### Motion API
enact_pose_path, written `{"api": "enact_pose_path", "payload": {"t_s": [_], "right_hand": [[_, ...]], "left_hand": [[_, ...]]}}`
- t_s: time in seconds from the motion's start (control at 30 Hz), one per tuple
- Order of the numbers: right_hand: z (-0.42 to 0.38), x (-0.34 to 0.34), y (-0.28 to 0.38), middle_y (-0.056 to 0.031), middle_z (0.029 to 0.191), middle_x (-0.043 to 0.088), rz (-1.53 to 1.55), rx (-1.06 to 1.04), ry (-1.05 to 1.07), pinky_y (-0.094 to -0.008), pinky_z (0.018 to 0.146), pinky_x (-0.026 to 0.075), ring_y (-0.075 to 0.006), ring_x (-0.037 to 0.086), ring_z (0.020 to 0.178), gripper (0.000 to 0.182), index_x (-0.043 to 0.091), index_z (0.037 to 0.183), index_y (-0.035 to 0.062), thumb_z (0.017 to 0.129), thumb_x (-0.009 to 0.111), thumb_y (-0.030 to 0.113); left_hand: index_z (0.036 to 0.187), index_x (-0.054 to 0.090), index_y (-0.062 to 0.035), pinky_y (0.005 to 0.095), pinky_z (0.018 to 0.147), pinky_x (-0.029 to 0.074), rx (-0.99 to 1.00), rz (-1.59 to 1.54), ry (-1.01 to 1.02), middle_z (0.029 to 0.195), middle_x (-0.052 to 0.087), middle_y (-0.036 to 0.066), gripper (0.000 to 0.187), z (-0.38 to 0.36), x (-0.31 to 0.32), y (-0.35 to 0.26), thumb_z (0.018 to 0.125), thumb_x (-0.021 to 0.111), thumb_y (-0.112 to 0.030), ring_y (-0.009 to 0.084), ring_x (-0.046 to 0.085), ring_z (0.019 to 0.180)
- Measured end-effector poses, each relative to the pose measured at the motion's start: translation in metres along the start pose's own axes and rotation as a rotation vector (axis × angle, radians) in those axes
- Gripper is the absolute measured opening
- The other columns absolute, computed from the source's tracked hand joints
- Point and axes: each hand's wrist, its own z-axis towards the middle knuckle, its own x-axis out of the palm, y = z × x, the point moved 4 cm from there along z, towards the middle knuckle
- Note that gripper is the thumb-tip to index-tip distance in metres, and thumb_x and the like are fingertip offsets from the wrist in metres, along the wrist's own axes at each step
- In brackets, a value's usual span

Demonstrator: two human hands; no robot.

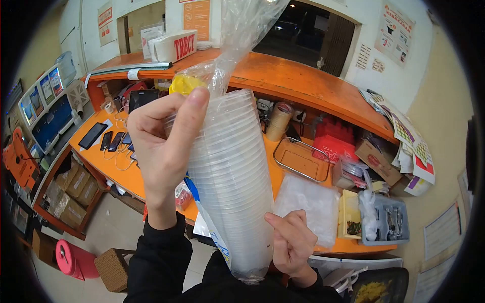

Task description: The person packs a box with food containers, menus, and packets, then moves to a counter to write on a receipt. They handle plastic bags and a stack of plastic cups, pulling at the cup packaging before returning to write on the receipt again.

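A long stack of clear plastic cups (230,171) in a transparent plastic sleeve stands tilted in the middle of the view. My left hand (169,136) is at its upper left, with thumb and index finger pinched on the bag near the gathered top. A yellow piece (186,84) shows just behind these fingers. Twisted clear plastic (230,45) rises above the cups. My right hand (292,242) is at the lower right side of the stack, fingers curled and close to the sleeve; what they grip, if anything, is too small to tell.
Behind the cups runs an orange counter (303,83) with a shelf under it. On the desk are a wire-rimmed tray (302,159), clear plastic bags (308,207), a yellow box (348,214), a grey-blue basket (396,222) and several phones (93,136). A pink bucket (76,260) stands at lower left.
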Motion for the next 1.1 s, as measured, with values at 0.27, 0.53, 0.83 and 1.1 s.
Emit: {"api": "enact_pose_path", "payload": {"t_s": [0.27, 0.53, 0.83, 1.1], "right_hand": [[-0.006, -0.009, 0.004, 0.0011, 0.053, 0.033, -0.058, 0.004, -0.025, -0.0264, 0.057, 0.028, -0.0136, 0.035, 0.048, 0.045, 0.064, 0.103, 0.0044, 0.06, 0.055, -0.008], [-0.009, -0.014, 0.008, 0.001, 0.053, 0.035, -0.057, -0.021, -0.059, -0.0262, 0.056, 0.028, -0.0138, 0.036, 0.047, 0.044, 0.064, 0.103, 0.0039, 0.062, 0.056, -0.008], [-0.01, -0.015, 0.012, 0.001, 0.052, 0.037, -0.034, -0.038, -0.057, -0.0266, 0.055, 0.028, -0.014, 0.038, 0.046, 0.045, 0.063, 0.104, 0.0042, 0.062, 0.055, -0.008], [-0.009, -0.017, 0.01, 0.0006, 0.052, 0.039, -0.032, -0.046, -0.032, -0.0265, 0.055, 0.028, -0.0139, 0.038, 0.046, 0.046, 0.063, 0.104, 0.004, 0.061, 0.054, -0.008]], "left_hand": [[0.062, 0.056, 0.0008, 0.0171, 0.049, 0.024, 0.021, -0.041, 0.045, 0.058, 0.047, -0.006, 0.026, -0.002, 0.015, -0.002, 0.084, 0.06, -0.013, -0.0004, 0.035, 0.053], [0.062, 0.056, 0.0012, 0.0172, 0.049, 0.024, 0.005, -0.049, 0.049, 0.057, 0.046, -0.006, 0.025, -0.008, 0.019, -0.01, 0.083, 0.06, -0.012, -0.0001, 0.035, 0.053], [0.062, 0.057, 0.0017, 0.0174, 0.049, 0.026, 0.005, -0.023, 0.077, 0.057, 0.05, -0.005, 0.024, -0.014, 0.018, -0.019, 0.082, 0.06, -0.01, 0.0004, 0.038, 0.053], [0.062, 0.056, 0.0016, 0.0173, 0.049, 0.026, 0.02, -0.02, 0.089, 0.057, 0.049, -0.005, 0.023, -0.016, 0.02, -0.019, 0.082, 0.06, -0.009, 0.0005, 0.037, 0.053]]}}
